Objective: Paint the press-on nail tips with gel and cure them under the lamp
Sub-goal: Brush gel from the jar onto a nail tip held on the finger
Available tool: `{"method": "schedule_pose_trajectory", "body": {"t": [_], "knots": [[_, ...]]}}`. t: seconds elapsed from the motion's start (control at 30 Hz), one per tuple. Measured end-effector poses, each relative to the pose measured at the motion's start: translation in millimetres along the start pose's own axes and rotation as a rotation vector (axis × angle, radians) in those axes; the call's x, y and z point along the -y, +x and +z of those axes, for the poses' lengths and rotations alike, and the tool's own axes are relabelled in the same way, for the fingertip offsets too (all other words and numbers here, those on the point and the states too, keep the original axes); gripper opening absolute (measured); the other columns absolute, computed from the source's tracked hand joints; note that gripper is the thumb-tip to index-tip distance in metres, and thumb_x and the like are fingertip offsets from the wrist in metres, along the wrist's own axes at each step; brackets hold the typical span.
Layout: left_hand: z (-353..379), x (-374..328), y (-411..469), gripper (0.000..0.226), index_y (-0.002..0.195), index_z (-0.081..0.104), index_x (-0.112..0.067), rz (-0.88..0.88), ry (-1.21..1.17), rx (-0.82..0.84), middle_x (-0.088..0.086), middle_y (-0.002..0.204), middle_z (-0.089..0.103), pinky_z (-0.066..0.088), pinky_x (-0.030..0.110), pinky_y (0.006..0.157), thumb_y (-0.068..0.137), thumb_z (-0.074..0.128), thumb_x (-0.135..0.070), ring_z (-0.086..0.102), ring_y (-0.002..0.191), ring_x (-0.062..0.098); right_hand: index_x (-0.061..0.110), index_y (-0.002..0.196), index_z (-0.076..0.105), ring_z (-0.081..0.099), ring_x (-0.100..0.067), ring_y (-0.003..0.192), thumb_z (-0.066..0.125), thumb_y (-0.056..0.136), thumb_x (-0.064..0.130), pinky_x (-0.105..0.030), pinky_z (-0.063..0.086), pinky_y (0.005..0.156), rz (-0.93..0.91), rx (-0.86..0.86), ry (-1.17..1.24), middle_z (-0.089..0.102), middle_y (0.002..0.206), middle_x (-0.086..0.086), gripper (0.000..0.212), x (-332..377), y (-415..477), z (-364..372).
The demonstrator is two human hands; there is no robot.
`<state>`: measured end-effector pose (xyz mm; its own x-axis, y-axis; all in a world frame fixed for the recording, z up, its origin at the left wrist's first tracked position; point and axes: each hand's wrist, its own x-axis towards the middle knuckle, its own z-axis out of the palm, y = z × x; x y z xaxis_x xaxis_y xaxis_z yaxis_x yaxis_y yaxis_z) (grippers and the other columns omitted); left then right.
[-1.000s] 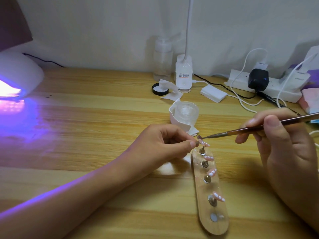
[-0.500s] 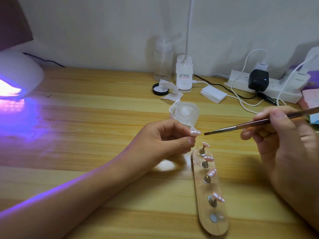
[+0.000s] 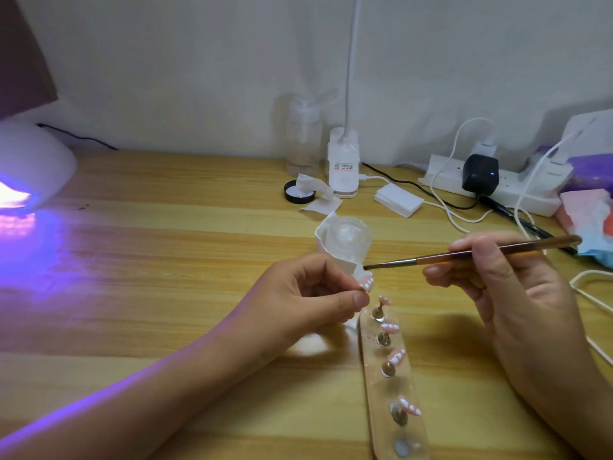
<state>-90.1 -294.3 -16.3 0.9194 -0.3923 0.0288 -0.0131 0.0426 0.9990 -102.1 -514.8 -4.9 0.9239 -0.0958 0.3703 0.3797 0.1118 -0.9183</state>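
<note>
My left hand pinches a pink nail tip with white dots on its stand, lifted just above the top end of the long clear holder strip. Several more dotted tips stay on metal pegs along the strip, such as the tip at its middle. My right hand grips a thin brown brush, whose bristle end hovers a little above the held tip, not touching it. The curing lamp glows purple at the far left.
A clear cup wrapped in white paper stands just behind my hands. Two bottles, a black lid, white wipes and a power strip with chargers and cables line the back of the wooden table.
My left hand lifted one nail tip off the strip's top end and raised it. My right hand pulled the brush up and away from the tips.
</note>
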Motion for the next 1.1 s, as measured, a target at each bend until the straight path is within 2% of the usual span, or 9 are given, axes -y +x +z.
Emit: {"method": "schedule_pose_trajectory", "body": {"t": [0.2, 0.33, 0.5, 0.6, 0.7, 0.8, 0.9, 1.0, 1.1], "knots": [[-1.5, 0.9, -0.5, 0.004, 0.08, 0.074, -0.025, 0.034, -0.009, 0.004, -0.009, 0.076, 0.072, 0.049, 0.015, 0.067, 0.077, 0.076, -0.022, 0.062, 0.068, 0.004, 0.024, 0.083, 0.072, 0.072, -0.021, 0.075, 0.061, 0.087, 0.038, -0.023, 0.056, 0.073, 0.007, -0.023, 0.048, 0.072, 0.077, -0.007, 0.018, 0.9, 2.4, -0.4], [-2.5, 2.7, 0.3, 0.012, 0.091, 0.076, -0.022, 0.045, 0.008, 0.006, -0.007, 0.076, 0.069, 0.048, 0.016, 0.068, 0.08, 0.075, -0.026, 0.06, 0.068, 0.006, 0.023, 0.082, 0.073, 0.071, -0.022, 0.074, 0.052, 0.092, 0.023, -0.022, 0.055, 0.072, 0.016, -0.021, 0.064, 0.071, 0.077, -0.009, 0.023, -0.1, 2.6, -3.6], [-1.0, 1.6, 1.6, 0.012, 0.088, 0.076, -0.024, 0.021, -0.004, -0.028, -0.004, 0.073, 0.069, 0.048, 0.015, 0.064, 0.078, 0.07, -0.023, 0.06, 0.066, 0.006, 0.023, 0.081, 0.073, 0.07, -0.021, 0.076, 0.048, 0.09, 0.018, -0.023, 0.055, 0.073, 0.025, 0.004, 0.061, 0.071, 0.078, -0.005, 0.027, -1.0, 0.6, -6.7], [1.0, -0.6, 1.6, 0.009, 0.083, 0.075, -0.024, 0.011, -0.02, -0.038, -0.007, 0.071, 0.068, 0.046, 0.014, 0.061, 0.075, 0.07, -0.023, 0.059, 0.062, 0.004, 0.024, 0.082, 0.073, 0.07, -0.021, 0.077, 0.065, 0.087, 0.036, -0.022, 0.055, 0.076, 0.038, 0.011, 0.033, 0.072, 0.079, -0.007, 0.015, 3.3, 0.0, -4.2], [1.3, -1.2, 0.6, 0.011, 0.081, 0.074, -0.022, 0.002, -0.006, -0.045, -0.006, 0.07, 0.067, 0.046, 0.016, 0.06, 0.071, 0.075, -0.026, 0.058, 0.062, 0.005, 0.026, 0.085, 0.073, 0.071, -0.021, 0.078, 0.083, 0.061, 0.06, -0.021, 0.055, 0.078, 0.08, 0.022, 0.021, 0.073, 0.081, -0.008, 0.043, 2.7, -0.8, -5.4], [0.4, 0.0, 1.2, 0.019, 0.082, 0.073, -0.021, -0.014, -0.006, -0.056, -0.005, 0.071, 0.067, 0.047, 0.017, 0.06, 0.067, 0.077, -0.032, 0.059, 0.064, 0.006, 0.025, 0.085, 0.072, 0.066, -0.015, 0.07, 0.087, 0.056, 0.06, -0.019, 0.054, 0.073, 0.106, 0.039, 0.058, 0.068, 0.071, -0.005, 0.048, 1.8, 0.9, -6.6], [-1.1, 1.4, 2.4, 0.027, 0.081, 0.073, -0.023, -0.02, 0.0, -0.063, -0.004, 0.073, 0.068, 0.049, 0.018, 0.064, 0.061, 0.078, -0.04, 0.061, 0.069, 0.007, 0.022, 0.09, 0.073, 0.054, -0.01, 0.062, 0.091, 0.056, 0.049, -0.017, 0.049, 0.066, 0.172, 0.082, 0.18, 0.056, 0.064, -0.002, 0.047, 0.2, 5.8, -9.3], [-1.1, 1.1, 2.6, 0.027, 0.081, 0.073, -0.024, -0.027, 0.008, -0.067, -0.003, 0.076, 0.07, 0.051, 0.019, 0.068, 0.061, 0.079, -0.041, 0.064, 0.072, 0.007, 0.016, 0.092, 0.076, 0.056, -0.01, 0.063, 0.092, 0.059, 0.041, -0.018, 0.051, 0.068, 0.215, 0.09, 0.289, 0.058, 0.066, -0.003, 0.045, 1.3, 9.4, -11.8], [-0.1, -0.5, 1.6, 0.023, 0.078, 0.073, -0.024, -0.03, 0.0, -0.065, -0.003, 0.072, 0.07, 0.052, 0.019, 0.066, 0.061, 0.079, -0.039, 0.065, 0.069, 0.007, 0.013, 0.089, 0.078, 0.061, -0.008, 0.066, 0.087, 0.064, 0.047, -0.018, 0.053, 0.069, 0.205, 0.049, 0.283, 0.064, 0.069, -0.002, 0.044, 0.9, 10.0, -13.5]]}}
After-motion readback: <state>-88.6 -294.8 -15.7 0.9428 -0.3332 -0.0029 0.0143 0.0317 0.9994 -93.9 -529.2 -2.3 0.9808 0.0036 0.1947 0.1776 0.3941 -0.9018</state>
